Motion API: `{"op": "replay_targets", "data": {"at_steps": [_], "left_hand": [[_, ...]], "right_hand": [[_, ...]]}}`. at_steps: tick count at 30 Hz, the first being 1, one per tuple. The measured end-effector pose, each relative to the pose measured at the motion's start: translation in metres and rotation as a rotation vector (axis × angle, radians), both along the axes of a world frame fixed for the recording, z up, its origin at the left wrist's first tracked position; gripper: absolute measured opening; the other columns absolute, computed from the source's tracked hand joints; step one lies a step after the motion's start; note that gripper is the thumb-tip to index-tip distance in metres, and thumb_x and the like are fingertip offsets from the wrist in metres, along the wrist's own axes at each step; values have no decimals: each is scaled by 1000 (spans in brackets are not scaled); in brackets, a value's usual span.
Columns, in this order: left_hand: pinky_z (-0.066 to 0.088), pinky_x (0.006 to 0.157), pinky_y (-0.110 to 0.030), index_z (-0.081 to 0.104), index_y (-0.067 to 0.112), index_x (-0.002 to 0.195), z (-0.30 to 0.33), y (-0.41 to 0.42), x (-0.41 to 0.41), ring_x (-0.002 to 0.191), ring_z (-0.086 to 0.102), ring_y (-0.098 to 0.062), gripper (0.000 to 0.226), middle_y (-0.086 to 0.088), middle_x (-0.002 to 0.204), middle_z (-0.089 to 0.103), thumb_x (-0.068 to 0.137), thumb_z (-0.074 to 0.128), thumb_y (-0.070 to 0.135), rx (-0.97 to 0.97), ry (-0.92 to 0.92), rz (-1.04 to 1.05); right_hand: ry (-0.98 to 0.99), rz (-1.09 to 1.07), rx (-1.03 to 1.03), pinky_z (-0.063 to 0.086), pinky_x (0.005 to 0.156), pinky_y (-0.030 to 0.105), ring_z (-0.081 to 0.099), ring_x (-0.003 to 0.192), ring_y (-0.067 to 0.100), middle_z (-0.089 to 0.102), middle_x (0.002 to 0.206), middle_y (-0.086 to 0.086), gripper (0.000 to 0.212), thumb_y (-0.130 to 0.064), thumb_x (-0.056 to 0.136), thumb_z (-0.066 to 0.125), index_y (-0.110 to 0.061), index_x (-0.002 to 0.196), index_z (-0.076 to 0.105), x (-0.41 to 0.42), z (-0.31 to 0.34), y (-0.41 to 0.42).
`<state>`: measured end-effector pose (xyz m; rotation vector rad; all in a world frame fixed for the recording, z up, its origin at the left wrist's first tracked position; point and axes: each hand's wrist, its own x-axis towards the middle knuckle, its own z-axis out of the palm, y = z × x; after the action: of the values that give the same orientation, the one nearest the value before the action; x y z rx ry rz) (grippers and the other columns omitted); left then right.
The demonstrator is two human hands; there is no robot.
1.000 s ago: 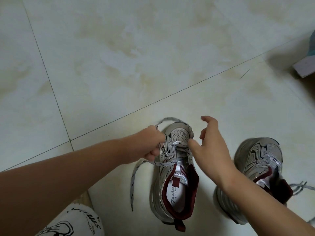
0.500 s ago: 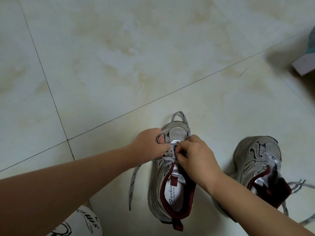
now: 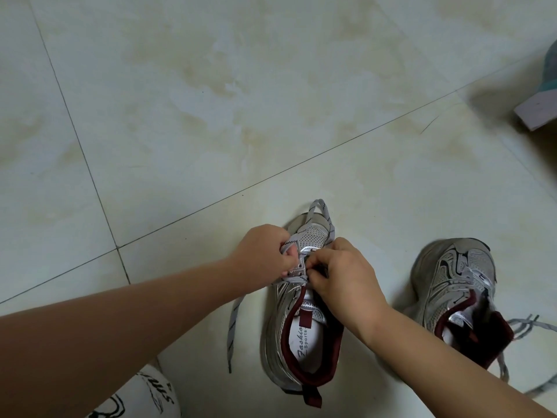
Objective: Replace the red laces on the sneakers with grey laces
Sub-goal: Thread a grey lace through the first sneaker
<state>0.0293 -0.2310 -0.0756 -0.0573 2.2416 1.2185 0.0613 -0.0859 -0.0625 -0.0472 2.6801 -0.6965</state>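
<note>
A silver sneaker [image 3: 297, 336] with dark red lining stands on the tiled floor, toe pointing away from me. A grey lace [image 3: 324, 220] loops over its toe, and one loose end [image 3: 232, 322] trails down the left side. My left hand [image 3: 265, 256] pinches the lace at the left eyelets. My right hand [image 3: 340, 276] is curled over the eyelet row, fingertips pinching the lace there. The second sneaker [image 3: 455, 285] stands to the right with grey lace ends [image 3: 524, 325] lying beside it. No red lace is visible.
Pale marbled floor tiles [image 3: 211, 101] stretch ahead. A grey-edged object with a teal top [image 3: 539, 107] sits at the right edge. White fabric with black print [image 3: 144, 396] shows at the bottom left.
My right hand came down from open in the air onto the eyelets and closed on the lace. The left hand shifted slightly up along the eyelets.
</note>
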Motion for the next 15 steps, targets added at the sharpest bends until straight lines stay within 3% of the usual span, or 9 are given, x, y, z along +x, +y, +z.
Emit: {"op": "replay_targets", "data": {"at_steps": [4, 8, 15], "left_hand": [[56, 67, -49, 53, -6, 74, 1, 0, 0, 58, 61, -29, 12, -20, 65, 62, 83, 51, 2, 38, -24, 11], [56, 71, -44, 59, -6, 81, 1, -5, 3, 64, 64, -35, 14, -23, 68, 65, 84, 51, 6, -30, 16, -23], [55, 68, -49, 60, -5, 78, 2, -5, 2, 55, 56, -24, 13, -20, 64, 61, 82, 52, 4, 97, -76, 30]], "right_hand": [[-23, -35, -22, 24, 59, 21, 49, 85, 15, 40, 83, -7, 11, -20, 82, 60, -24, 85, 70, 0, -2, 0], [-37, -51, -37, 27, 61, 22, 50, 84, 15, 38, 80, -9, 10, -19, 80, 62, -25, 81, 69, -1, -4, 1], [-59, -52, -50, 32, 66, 23, 52, 87, 18, 43, 84, -5, 9, -19, 80, 62, -24, 83, 69, -1, -4, 1]]}}
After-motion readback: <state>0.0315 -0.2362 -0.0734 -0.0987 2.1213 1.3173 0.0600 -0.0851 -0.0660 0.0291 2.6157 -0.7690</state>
